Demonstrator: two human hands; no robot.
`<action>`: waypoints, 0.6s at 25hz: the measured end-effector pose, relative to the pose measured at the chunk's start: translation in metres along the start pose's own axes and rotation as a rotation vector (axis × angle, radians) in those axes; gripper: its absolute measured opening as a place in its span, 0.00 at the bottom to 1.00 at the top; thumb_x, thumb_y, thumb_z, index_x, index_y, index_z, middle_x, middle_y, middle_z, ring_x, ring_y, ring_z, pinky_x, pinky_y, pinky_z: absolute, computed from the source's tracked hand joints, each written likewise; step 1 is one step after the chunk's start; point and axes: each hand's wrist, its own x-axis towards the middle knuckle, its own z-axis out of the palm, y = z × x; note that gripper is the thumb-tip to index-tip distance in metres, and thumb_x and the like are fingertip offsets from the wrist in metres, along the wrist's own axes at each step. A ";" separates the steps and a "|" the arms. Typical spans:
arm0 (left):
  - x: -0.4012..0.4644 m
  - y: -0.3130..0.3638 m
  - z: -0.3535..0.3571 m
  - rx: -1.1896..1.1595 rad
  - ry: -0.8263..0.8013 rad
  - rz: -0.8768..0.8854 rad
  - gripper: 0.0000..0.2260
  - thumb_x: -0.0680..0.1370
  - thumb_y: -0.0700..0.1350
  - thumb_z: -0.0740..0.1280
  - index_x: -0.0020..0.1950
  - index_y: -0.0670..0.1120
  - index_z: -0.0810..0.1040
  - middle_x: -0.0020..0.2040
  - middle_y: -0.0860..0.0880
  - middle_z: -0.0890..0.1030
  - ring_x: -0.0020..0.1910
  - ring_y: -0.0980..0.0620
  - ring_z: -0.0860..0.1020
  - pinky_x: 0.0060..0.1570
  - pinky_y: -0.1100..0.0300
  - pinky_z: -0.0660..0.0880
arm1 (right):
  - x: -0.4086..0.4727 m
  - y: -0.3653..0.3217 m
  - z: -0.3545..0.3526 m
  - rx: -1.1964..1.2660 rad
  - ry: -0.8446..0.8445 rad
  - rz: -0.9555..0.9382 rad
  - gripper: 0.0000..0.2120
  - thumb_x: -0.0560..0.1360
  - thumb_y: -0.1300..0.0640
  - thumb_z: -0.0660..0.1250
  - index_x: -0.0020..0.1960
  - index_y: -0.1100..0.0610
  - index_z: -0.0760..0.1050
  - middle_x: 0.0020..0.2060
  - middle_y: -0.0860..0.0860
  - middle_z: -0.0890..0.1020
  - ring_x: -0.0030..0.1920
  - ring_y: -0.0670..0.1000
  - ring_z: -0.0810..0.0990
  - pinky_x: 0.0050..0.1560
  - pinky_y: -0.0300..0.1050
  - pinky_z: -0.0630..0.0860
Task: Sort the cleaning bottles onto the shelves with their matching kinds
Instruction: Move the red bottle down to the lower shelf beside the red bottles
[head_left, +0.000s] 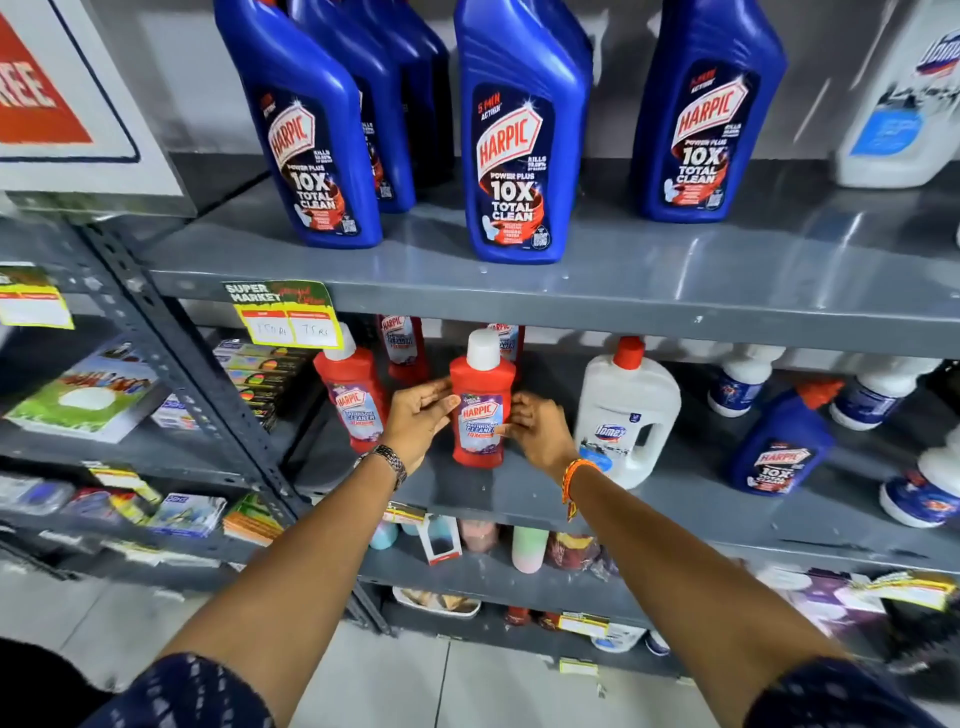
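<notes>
A red Harpic bathroom cleaner bottle (481, 402) with a white cap stands upright on the middle shelf (498, 493). My left hand (418, 423) touches its left side and my right hand (535, 428) its right side, fingers curled around it. Another red Harpic bottle (353, 397) stands just to the left, and two more stand behind. To the right are a white Domex bottle (626, 410) with a red cap and a blue Harpic bottle (779, 447). Blue Harpic bottles (511, 135) line the top shelf (623, 280).
White bottles (862, 395) stand at the far right of the middle shelf. A slotted metal upright (171, 364) separates a left rack holding boxed goods (88, 389). A price tag (283, 314) hangs from the top shelf's edge. Lower shelves carry small items above a tiled floor.
</notes>
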 end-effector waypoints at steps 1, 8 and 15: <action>0.001 -0.003 0.000 0.000 0.000 -0.006 0.16 0.80 0.33 0.66 0.67 0.35 0.76 0.47 0.56 0.85 0.46 0.62 0.82 0.53 0.61 0.78 | 0.001 0.002 0.002 0.021 -0.031 0.012 0.08 0.77 0.72 0.65 0.53 0.63 0.76 0.48 0.58 0.83 0.54 0.60 0.81 0.56 0.56 0.80; 0.008 -0.016 -0.001 -0.020 0.011 -0.018 0.16 0.80 0.34 0.66 0.68 0.36 0.76 0.58 0.44 0.82 0.51 0.56 0.80 0.58 0.55 0.75 | 0.010 0.016 0.004 0.040 -0.054 0.059 0.17 0.76 0.75 0.64 0.64 0.70 0.73 0.61 0.66 0.81 0.61 0.62 0.80 0.60 0.57 0.80; 0.011 -0.023 0.006 -0.020 -0.031 -0.001 0.17 0.80 0.34 0.66 0.69 0.36 0.75 0.61 0.43 0.81 0.50 0.59 0.82 0.46 0.69 0.81 | 0.003 0.027 -0.003 0.018 -0.020 0.005 0.20 0.74 0.77 0.66 0.65 0.71 0.73 0.60 0.64 0.81 0.59 0.58 0.80 0.44 0.31 0.82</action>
